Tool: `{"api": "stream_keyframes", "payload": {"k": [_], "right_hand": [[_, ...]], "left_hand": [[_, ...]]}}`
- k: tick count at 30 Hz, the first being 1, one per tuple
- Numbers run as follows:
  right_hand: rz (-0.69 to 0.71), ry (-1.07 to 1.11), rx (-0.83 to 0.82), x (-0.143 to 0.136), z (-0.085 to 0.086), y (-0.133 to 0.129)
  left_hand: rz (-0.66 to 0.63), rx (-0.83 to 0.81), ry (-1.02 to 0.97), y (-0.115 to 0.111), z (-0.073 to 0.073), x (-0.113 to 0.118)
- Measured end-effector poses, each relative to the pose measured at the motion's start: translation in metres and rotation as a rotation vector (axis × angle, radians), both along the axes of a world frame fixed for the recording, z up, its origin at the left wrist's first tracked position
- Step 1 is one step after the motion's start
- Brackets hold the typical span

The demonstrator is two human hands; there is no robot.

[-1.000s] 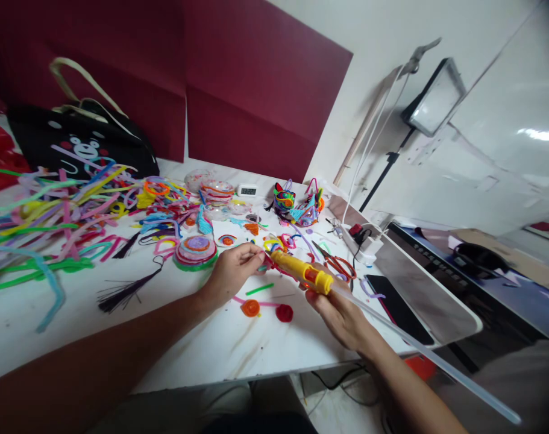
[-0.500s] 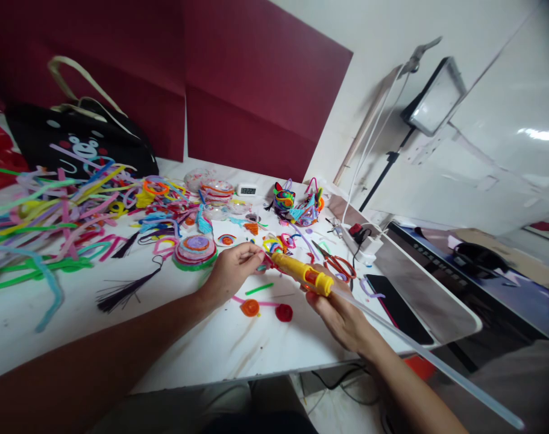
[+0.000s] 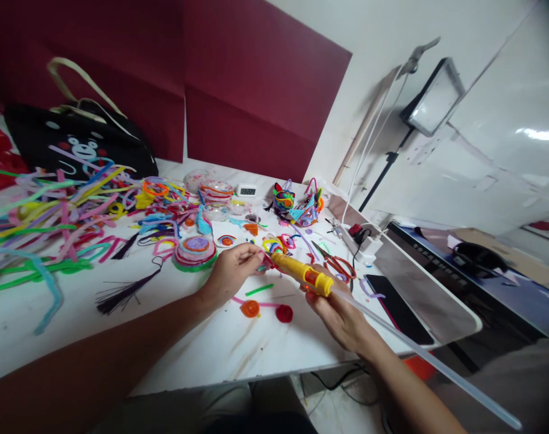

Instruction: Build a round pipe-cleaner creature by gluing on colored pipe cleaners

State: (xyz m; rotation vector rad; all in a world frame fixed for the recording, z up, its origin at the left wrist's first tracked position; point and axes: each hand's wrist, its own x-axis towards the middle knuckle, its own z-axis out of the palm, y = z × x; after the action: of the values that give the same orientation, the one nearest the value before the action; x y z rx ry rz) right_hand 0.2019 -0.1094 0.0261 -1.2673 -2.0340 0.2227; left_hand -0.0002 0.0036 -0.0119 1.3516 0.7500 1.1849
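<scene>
My right hand (image 3: pixel 340 310) is wrapped around a yellow hot glue gun (image 3: pixel 299 272), whose nozzle points left toward my other hand. A long translucent glue stick (image 3: pixel 430 355) sticks out of its back end. My left hand (image 3: pixel 235 271) is closed in a pinch on a small red pipe cleaner piece (image 3: pixel 266 263), mostly hidden by the fingers and the nozzle. Below the hands lie an orange coil (image 3: pixel 250 308), a dark red coil (image 3: pixel 284 313) and a short green pipe cleaner (image 3: pixel 259 289). Orange-handled scissors (image 3: pixel 340 264) rest just beyond my right hand.
A big heap of pipe cleaners (image 3: pixel 70 211) covers the table's left side, before a black bag (image 3: pixel 79 141). A dark tassel (image 3: pixel 129 292) and stacked round coils (image 3: pixel 195 250) lie nearer. A phone (image 3: pixel 398 307) and a power strip (image 3: pixel 362 244) are on the right.
</scene>
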Motion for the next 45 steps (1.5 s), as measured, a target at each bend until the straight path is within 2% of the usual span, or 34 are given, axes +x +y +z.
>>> {"api": "stream_keyframes", "payload": {"k": [20, 30, 36, 45], "right_hand": [[0.014, 0.040, -0.024, 0.0019, -0.0010, -0.0063], [0.027, 0.039, 0.002, -0.0020, 0.0057, -0.0072], [0.029, -0.018, 0.054, -0.0038, 0.0041, -0.0019], [0.017, -0.049, 0.094, -0.0045, 0.0029, -0.0006]], "left_hand": [[0.004, -0.011, -0.015, 0.0021, -0.0021, -0.0012], [0.001, 0.008, -0.007, 0.0020, -0.0031, -0.0001], [0.022, 0.065, 0.059, 0.0021, -0.0042, -0.0010], [0.035, 0.046, 0.034, 0.0002, 0.0000, 0.0014]]}}
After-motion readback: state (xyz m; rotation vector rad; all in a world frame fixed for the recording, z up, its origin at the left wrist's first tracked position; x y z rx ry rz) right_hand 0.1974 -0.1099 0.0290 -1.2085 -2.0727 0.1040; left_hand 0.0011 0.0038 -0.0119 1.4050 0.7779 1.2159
